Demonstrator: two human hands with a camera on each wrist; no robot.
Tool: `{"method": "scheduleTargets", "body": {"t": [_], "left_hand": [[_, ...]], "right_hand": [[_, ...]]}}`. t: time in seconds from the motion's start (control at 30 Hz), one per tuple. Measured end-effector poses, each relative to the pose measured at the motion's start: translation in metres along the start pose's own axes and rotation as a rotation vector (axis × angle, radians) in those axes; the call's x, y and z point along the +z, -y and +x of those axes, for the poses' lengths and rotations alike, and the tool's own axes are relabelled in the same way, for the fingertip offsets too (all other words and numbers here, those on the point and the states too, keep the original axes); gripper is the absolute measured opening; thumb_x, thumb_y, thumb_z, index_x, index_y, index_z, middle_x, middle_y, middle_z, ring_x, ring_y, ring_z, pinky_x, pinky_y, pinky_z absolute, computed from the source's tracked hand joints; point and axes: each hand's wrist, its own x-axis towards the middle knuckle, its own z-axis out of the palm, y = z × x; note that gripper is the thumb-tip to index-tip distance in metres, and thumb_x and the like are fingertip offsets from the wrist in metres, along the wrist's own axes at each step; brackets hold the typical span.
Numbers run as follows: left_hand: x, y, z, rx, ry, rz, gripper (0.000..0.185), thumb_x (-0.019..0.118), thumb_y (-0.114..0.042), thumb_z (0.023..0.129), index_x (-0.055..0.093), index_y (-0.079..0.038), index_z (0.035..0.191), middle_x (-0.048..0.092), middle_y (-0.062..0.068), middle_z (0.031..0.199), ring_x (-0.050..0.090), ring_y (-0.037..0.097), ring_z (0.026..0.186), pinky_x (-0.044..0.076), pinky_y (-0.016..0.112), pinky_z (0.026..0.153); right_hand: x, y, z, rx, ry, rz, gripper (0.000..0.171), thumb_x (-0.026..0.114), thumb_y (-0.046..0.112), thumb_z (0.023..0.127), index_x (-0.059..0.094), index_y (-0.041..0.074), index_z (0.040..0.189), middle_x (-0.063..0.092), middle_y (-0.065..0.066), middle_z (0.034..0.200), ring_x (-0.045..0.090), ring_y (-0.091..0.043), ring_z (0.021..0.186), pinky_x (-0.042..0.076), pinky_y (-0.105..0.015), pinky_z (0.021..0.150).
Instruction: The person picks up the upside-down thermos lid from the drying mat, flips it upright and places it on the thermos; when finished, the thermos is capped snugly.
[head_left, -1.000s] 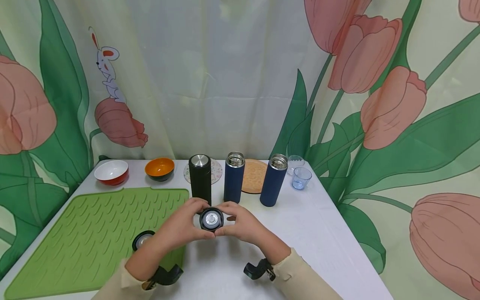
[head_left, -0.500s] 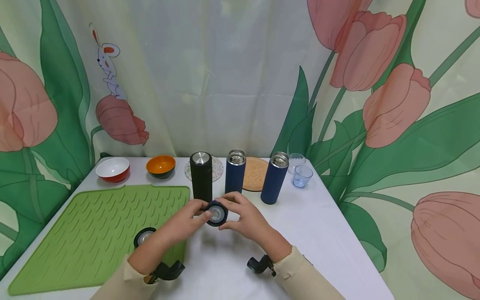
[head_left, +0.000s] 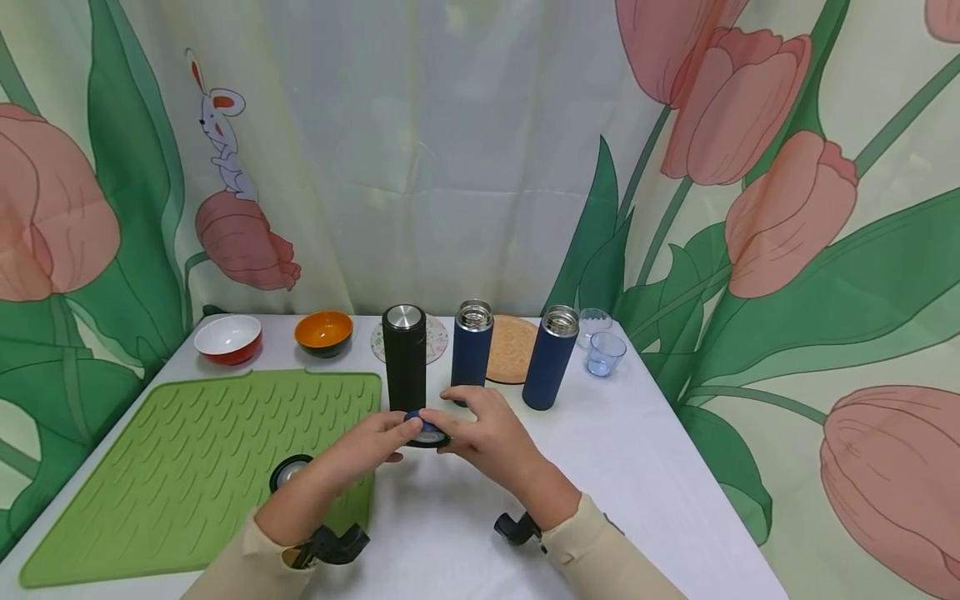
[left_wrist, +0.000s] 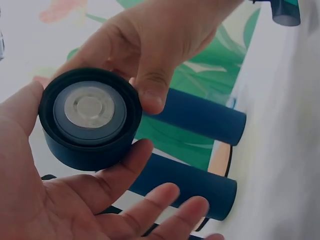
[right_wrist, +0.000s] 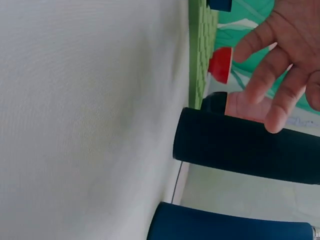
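Both hands hold a dark blue bottle lid (left_wrist: pixel 90 115) in front of the bottles, its inner side with a silver disc facing the left wrist camera. My left hand (head_left: pixel 372 442) pinches its rim between thumb and forefinger; the other fingers (left_wrist: pixel 175 215) are spread away from it. From the right, my right hand (head_left: pixel 491 433) grips the lid, thumb at its edge. Just behind stands a black thermos (head_left: pixel 405 362) with a silver-topped cap. Beside it are two uncapped navy bottles, one in the middle (head_left: pixel 471 354) and one to the right (head_left: pixel 550 362).
A second lid (head_left: pixel 287 472) lies on the green mat (head_left: pixel 210 458), partly hidden by the left forearm. At the back are a red-and-white bowl (head_left: pixel 228 340), an orange bowl (head_left: pixel 323 333), a patterned round mat (head_left: pixel 437 337), a brown round board (head_left: pixel 512 350) and a blue glass (head_left: pixel 604 354).
The lid has tipped from showing its inner face to the head camera to lying nearly flat, blue top partly visible. The right hand's fingers have shifted over it.
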Motion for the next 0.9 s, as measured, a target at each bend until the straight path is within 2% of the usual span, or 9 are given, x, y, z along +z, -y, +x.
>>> {"method": "scheduleTargets", "body": {"t": [0.1,0.17,0.23,0.33,0.4,0.47,0.53,0.63,0.9], "left_hand": [[-0.001,0.000,-0.001,0.011,-0.009,-0.021,0.061,0.056,-0.049,0.109,0.061,0.001,0.144,0.061,0.022,0.148,0.060,0.039,0.135,0.054,0.056,0.110],[0.000,0.001,-0.001,0.022,-0.040,-0.013,0.059,0.063,-0.047,0.106,0.062,-0.002,0.143,0.061,0.019,0.148,0.061,0.036,0.131,0.056,0.052,0.106],[0.000,0.000,-0.001,0.040,-0.092,0.000,0.057,0.071,-0.044,0.101,0.064,-0.005,0.141,0.061,0.017,0.145,0.061,0.034,0.127,0.058,0.048,0.099],[0.003,-0.002,-0.002,0.099,-0.173,0.040,0.055,0.082,-0.038,0.094,0.065,-0.009,0.138,0.062,0.015,0.141,0.064,0.032,0.122,0.060,0.045,0.094],[0.005,-0.003,-0.004,0.141,-0.227,0.089,0.056,0.086,-0.035,0.089,0.066,-0.013,0.137,0.061,0.011,0.142,0.065,0.030,0.120,0.060,0.047,0.096],[0.008,-0.004,-0.005,0.183,-0.269,0.151,0.058,0.090,-0.035,0.086,0.067,-0.017,0.136,0.059,0.008,0.145,0.066,0.029,0.121,0.059,0.050,0.102],[0.011,-0.005,-0.007,0.212,-0.303,0.221,0.061,0.093,-0.037,0.083,0.068,-0.020,0.136,0.056,0.006,0.148,0.064,0.028,0.123,0.056,0.053,0.107],[0.013,-0.007,-0.010,0.234,-0.329,0.271,0.064,0.095,-0.037,0.080,0.069,-0.021,0.136,0.054,0.006,0.151,0.063,0.029,0.128,0.055,0.056,0.109],[0.017,-0.012,-0.014,0.281,-0.332,0.316,0.064,0.093,-0.043,0.081,0.068,-0.022,0.137,0.056,0.005,0.149,0.062,0.028,0.130,0.055,0.055,0.109]], "right_hand": [[-0.001,0.002,-0.001,0.016,0.020,0.010,0.074,0.096,0.032,0.078,0.065,0.033,0.145,0.067,-0.009,0.133,0.066,-0.023,0.122,0.058,-0.042,0.100],[-0.002,0.004,-0.001,0.073,0.053,0.057,0.074,0.092,0.040,0.081,0.063,0.030,0.148,0.065,-0.009,0.138,0.063,-0.024,0.128,0.057,-0.044,0.104],[-0.003,0.006,-0.002,0.178,0.090,0.151,0.077,0.086,0.049,0.085,0.059,0.027,0.153,0.061,-0.008,0.143,0.059,-0.023,0.133,0.055,-0.046,0.108],[-0.004,0.009,-0.002,0.390,0.118,0.335,0.080,0.078,0.059,0.088,0.056,0.023,0.156,0.057,-0.004,0.148,0.054,-0.022,0.139,0.052,-0.049,0.114],[-0.004,0.011,-0.001,0.511,0.118,0.459,0.077,0.078,0.058,0.089,0.058,0.020,0.154,0.057,-0.001,0.148,0.054,-0.020,0.140,0.051,-0.050,0.115],[-0.003,0.012,-0.001,0.590,0.124,0.550,0.070,0.082,0.052,0.090,0.064,0.019,0.149,0.058,0.002,0.146,0.054,-0.019,0.140,0.050,-0.052,0.116],[-0.002,0.013,-0.001,0.631,0.135,0.617,0.064,0.085,0.045,0.089,0.068,0.019,0.145,0.059,0.005,0.145,0.054,-0.017,0.139,0.050,-0.053,0.116],[-0.003,0.014,-0.001,0.657,0.139,0.683,0.060,0.088,0.038,0.087,0.070,0.021,0.142,0.059,0.008,0.143,0.054,-0.016,0.138,0.048,-0.054,0.117],[-0.008,0.015,0.000,0.668,0.128,0.738,0.063,0.088,0.040,0.085,0.069,0.025,0.143,0.059,0.009,0.143,0.053,-0.016,0.139,0.046,-0.054,0.118]]}}
